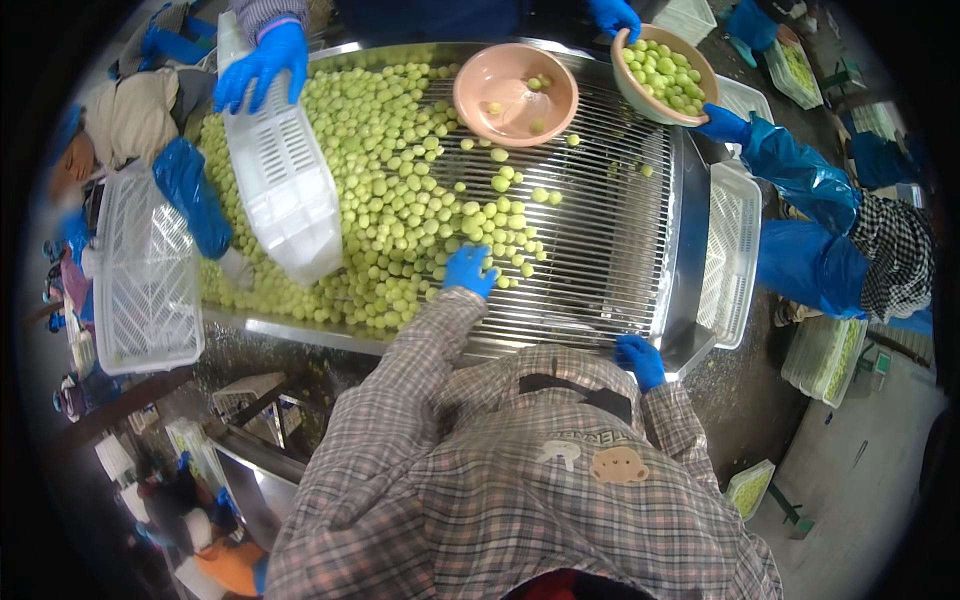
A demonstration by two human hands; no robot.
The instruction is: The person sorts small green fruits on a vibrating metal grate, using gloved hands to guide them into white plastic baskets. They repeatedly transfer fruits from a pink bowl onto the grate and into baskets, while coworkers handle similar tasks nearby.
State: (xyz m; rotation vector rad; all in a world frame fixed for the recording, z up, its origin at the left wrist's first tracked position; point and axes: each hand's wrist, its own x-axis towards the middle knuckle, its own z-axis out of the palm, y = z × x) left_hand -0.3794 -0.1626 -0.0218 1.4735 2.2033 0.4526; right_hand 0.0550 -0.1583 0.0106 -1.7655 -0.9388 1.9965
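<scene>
Round green fruits (pixel 405 202) cover the left and middle of a steel table with a slatted grate (pixel 577 247). My left hand (pixel 470 271), in a blue glove, reaches onto the near edge of the pile, fingers apart and touching fruits. My right hand (pixel 641 361), also blue-gloved, rests at the table's near steel rim towards the right corner; whether its fingers grip the rim is hard to see. Beyond my left hand, a pink plastic bowl (pixel 516 94) with a few fruits inside sits on the far side of the grate.
Across the table, a co-worker's gloved hand (pixel 266 67) rests on a tilted white plastic crate (pixel 281 180) over the pile. At the far right, another person's gloved hands hold a fruit-filled bowl (pixel 664 75). White crates stand beyond the left end (pixel 146 274) and right end (pixel 731 255).
</scene>
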